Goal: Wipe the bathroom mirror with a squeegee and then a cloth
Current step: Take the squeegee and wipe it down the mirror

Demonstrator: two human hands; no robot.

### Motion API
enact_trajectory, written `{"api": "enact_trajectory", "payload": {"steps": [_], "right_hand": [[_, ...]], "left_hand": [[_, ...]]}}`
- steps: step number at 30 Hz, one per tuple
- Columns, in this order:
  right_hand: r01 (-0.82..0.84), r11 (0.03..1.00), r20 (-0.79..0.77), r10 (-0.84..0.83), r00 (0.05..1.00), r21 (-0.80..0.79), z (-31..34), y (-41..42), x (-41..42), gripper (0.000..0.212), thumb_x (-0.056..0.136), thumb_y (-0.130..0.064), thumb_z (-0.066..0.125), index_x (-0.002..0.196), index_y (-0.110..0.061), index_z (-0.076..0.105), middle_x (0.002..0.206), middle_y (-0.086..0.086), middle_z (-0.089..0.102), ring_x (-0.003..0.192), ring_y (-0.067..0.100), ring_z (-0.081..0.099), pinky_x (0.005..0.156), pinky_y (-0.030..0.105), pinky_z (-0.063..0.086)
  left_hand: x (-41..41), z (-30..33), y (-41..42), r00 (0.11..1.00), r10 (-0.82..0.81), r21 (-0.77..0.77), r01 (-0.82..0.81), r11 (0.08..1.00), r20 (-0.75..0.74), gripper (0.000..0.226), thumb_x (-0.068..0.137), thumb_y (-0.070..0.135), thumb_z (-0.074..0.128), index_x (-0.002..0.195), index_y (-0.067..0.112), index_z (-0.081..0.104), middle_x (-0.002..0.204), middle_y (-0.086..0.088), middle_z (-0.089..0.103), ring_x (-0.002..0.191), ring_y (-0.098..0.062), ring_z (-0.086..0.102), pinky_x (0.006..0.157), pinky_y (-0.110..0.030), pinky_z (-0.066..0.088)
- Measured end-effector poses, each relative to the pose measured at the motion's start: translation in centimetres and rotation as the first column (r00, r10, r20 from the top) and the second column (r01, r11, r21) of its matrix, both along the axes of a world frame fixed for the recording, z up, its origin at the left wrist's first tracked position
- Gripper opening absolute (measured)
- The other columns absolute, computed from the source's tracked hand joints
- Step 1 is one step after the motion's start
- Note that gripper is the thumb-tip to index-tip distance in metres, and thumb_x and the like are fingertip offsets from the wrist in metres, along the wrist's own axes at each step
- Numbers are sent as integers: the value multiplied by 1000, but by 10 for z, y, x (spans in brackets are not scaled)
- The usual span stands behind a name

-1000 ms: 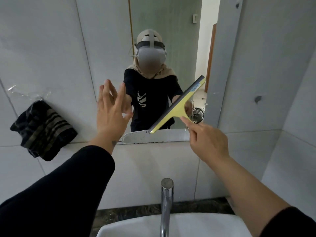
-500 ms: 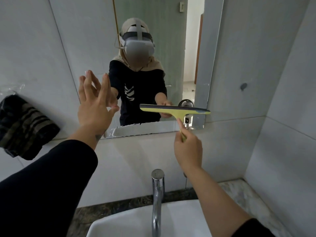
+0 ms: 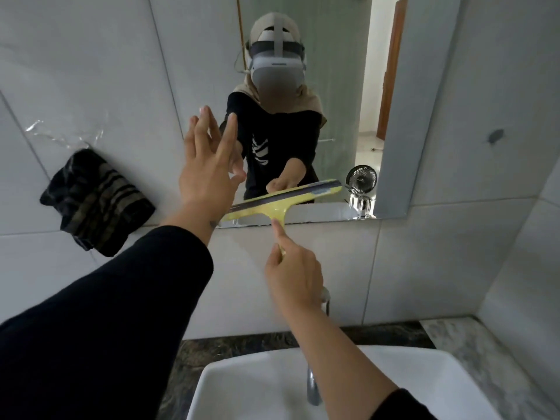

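One squeegee (image 3: 283, 198) in right-hand grip (image 3: 292, 275), blade near-horizontal, right end higher; left hand (image 3: 209, 174) spread.

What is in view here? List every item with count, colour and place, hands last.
squeegee: one, yellow with dark blade, against the mirror's bottom edge
mirror: one, frameless, on the wall above the sink
cloth: one, dark with stripes, hanging on the wall left of the mirror
sink: one, white, bottom centre
tap: one, chrome, behind the right forearm
countertop: one, marbled, around the sink
wall tiles: several, pale grey
left hand: open, fingers spread at the mirror
right hand: gripping the squeegee handle
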State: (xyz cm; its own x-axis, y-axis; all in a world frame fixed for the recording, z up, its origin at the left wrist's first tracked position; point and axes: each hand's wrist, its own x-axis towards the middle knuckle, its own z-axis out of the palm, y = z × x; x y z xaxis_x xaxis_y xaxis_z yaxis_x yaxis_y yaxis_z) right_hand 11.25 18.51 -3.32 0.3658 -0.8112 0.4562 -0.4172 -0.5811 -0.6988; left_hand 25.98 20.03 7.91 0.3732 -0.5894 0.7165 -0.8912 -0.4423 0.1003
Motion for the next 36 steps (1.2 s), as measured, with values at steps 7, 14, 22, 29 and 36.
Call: {"api": "enact_trajectory", "payload": {"steps": [7,14,22,29,36], "right_hand": [[-111,983,-331,57,942,-148,1,1,0,57,97,-17,38,146,-42,24,77,1,48,65,20,46,56,32,36],[-83,969,-499,-46,865,-234,5,-32,-33,60,99,-17,35,146,-47,14,77,-2,46,61,19,46,53,31,35],[14,959,-465,-150,873,-284,7,-61,-74,61,97,-17,34,145,-51,17,71,-2,49,58,19,45,49,29,33],[57,956,-399,-173,901,-287,4,-89,-113,51,98,-23,36,140,-52,29,67,-3,54,56,19,49,46,28,37],[127,988,-304,-147,941,-82,-20,-107,-146,47,97,-26,43,137,-51,38,68,1,58,62,21,52,53,30,43]], "left_hand": [[0,-1,-3,999,36,-1,-36,999,-26,93,85,25,66,148,38,-1,158,-5,-15,145,-29,-9,95,-43,45],[-1,-2,-6,998,64,-1,-64,998,-17,96,83,22,68,149,37,-1,158,-6,-13,145,-29,-9,92,-42,48],[-33,-35,-15,999,-21,-32,22,999,26,91,84,21,65,150,32,4,158,-12,-7,145,-33,-6,114,-56,17],[-66,-60,-44,994,-90,31,89,996,58,91,83,22,67,150,33,5,159,-9,-9,145,-31,-10,116,-56,9],[-69,-70,-64,996,-66,35,64,997,52,89,85,19,64,149,33,4,158,-11,-10,144,-33,-12,116,-54,11]]}}
